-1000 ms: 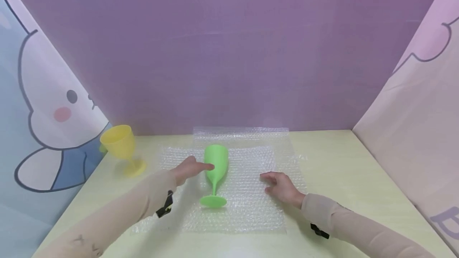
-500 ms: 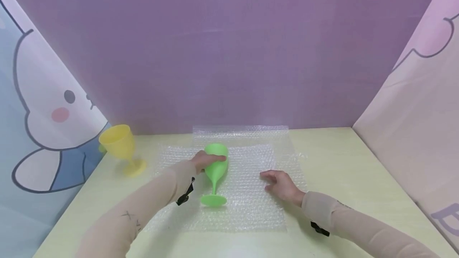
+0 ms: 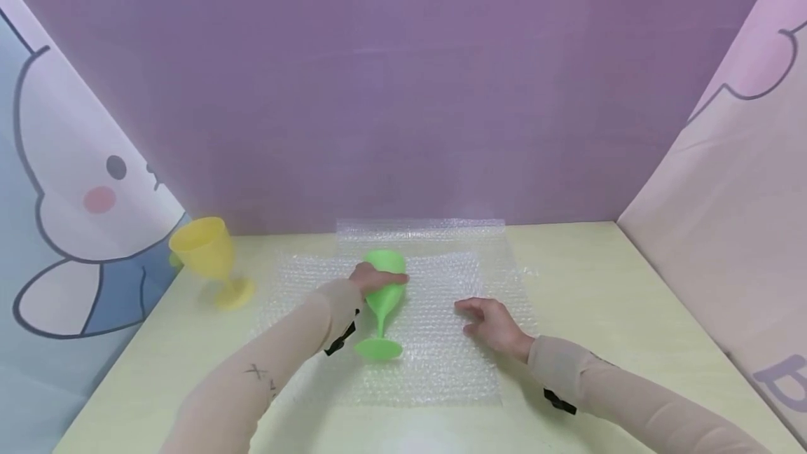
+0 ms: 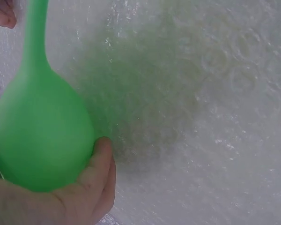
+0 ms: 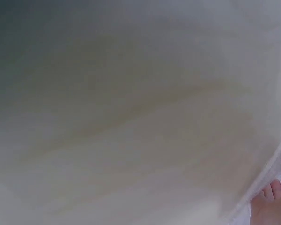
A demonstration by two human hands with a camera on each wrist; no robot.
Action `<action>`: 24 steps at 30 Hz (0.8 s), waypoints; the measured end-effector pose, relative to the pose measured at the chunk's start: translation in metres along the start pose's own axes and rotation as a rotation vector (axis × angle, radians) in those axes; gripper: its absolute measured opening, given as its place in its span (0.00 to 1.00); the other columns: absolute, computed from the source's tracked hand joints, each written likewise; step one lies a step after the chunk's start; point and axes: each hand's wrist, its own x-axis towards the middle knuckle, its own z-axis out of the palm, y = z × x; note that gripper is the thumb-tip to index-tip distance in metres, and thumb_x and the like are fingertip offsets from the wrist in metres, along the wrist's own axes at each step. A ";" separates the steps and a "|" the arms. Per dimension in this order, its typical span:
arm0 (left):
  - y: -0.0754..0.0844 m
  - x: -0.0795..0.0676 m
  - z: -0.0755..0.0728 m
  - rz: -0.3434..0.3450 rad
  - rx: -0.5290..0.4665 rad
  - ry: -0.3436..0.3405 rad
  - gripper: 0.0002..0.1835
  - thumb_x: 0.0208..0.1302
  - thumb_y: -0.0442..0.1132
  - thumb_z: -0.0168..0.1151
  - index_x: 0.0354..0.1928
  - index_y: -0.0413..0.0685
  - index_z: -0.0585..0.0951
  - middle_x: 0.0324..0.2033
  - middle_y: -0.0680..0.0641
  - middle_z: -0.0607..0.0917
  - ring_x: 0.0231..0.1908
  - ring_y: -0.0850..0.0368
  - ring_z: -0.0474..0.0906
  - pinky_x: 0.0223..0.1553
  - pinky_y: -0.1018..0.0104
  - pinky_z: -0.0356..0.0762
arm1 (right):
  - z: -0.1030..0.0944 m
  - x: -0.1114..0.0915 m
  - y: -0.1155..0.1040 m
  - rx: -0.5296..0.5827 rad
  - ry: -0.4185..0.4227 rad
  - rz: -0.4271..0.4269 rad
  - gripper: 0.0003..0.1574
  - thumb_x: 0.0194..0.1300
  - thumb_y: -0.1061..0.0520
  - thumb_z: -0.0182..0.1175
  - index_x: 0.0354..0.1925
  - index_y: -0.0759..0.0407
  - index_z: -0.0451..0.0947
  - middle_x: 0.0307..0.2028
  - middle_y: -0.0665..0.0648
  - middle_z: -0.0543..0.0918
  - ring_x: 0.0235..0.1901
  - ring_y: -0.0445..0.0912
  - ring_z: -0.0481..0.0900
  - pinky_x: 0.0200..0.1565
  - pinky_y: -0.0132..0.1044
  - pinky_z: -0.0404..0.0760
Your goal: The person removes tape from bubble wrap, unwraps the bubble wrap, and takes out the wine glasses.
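Note:
A green plastic goblet (image 3: pixel 387 296) lies on its side over the bubble wrap (image 3: pixel 441 370), its round foot toward me. My left hand (image 3: pixel 373 279) grips its bowl, the thumb across the top and the fingers around the far side. In the left wrist view the bowl (image 4: pixel 42 126) fills the left part, with fingers (image 4: pixel 100 173) curled along its edge. Resting on the right side of the wrap, my right hand (image 3: pixel 494 326) has loosely bent fingers and holds nothing. Pale blurred cloth covers most of the right wrist view, and part of the right hand (image 5: pixel 269 206) shows at the lower right.
A yellow goblet (image 3: pixel 211 251) stands upright at the back left of the light table (image 3: pixel 586 286). A second layer of bubble wrap (image 3: pixel 422 228) reaches to the purple back wall (image 3: pixel 403 90). Printed cloth panels (image 3: pixel 57 181) flank both sides.
My left hand moved right and away from me, from touching the green goblet's side to gripping its bowl. The goblet shifted slightly. My right hand stayed put.

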 end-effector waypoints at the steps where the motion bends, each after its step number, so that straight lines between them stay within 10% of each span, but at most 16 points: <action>1: 0.001 -0.001 0.001 0.001 0.011 0.006 0.52 0.45 0.58 0.67 0.62 0.29 0.56 0.50 0.35 0.71 0.43 0.46 0.72 0.48 0.54 0.76 | 0.000 0.000 0.000 -0.005 0.001 -0.005 0.27 0.49 0.74 0.60 0.50 0.66 0.75 0.53 0.63 0.77 0.57 0.58 0.72 0.59 0.49 0.69; 24: -0.009 0.004 0.001 -0.030 0.005 0.028 0.52 0.44 0.62 0.66 0.61 0.33 0.57 0.45 0.40 0.73 0.40 0.50 0.72 0.43 0.57 0.78 | 0.001 -0.001 -0.004 -0.020 0.014 -0.013 0.26 0.49 0.75 0.60 0.49 0.66 0.76 0.52 0.63 0.78 0.56 0.58 0.72 0.59 0.50 0.69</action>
